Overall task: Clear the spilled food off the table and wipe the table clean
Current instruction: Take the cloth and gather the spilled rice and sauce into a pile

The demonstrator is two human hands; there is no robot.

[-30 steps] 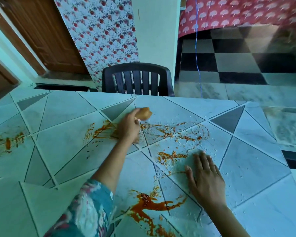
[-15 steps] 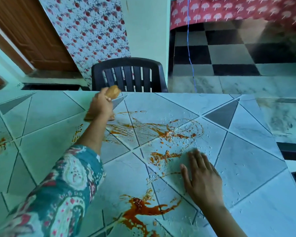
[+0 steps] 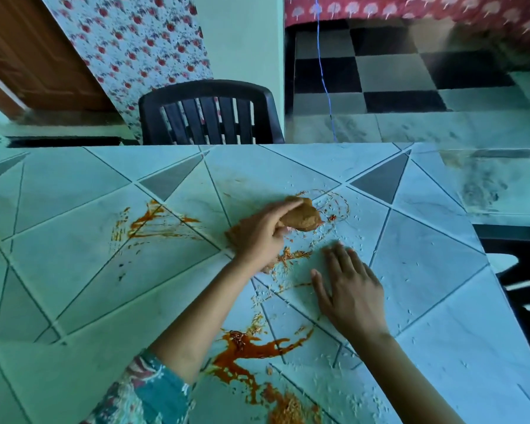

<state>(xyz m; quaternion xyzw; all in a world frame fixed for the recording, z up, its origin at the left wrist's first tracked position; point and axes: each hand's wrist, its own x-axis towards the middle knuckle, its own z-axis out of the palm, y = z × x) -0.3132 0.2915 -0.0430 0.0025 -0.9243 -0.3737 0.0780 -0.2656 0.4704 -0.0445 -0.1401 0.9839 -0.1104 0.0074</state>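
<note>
The left hand point(image 3: 259, 237) holds a wadded brown cloth point(image 3: 303, 215) against the table point(image 3: 74, 276). Its grip is curled round the wad, with the fingers laid over the top and the free end protruding to the right. Half a second ago this hand was at the far edge of the table, near the black chair point(image 3: 208, 111). It has now swept back toward the right and sits at the middle of the spill, just beside the faint ring-shaped stain point(image 3: 337, 203). The orange streaks that crossed this central zone a second ago now read thinner, which suggests that the back-and-forth stroke is lifting sauce. The right hand point(image 3: 349, 286) has not shifted: palm down, fingers straight and slightly spread, it holds nothing and rests on the table among scattered rice grains point(image 3: 294, 257), apparently as a brace. Remaining contamination is substantial. A streaked sauce smear point(image 3: 153, 221) lies to the left of the cloth, well apart from it. A thick sauce pool point(image 3: 248, 347) mixed with rice lies near the front edge, between the two forearms. Loose grains spread to the right of both hands. Judgement: the task is in an early wiping phase. The cloth seems to spread residue as well as remove it, so the solids probably need gathering before a final clean pass.
</note>
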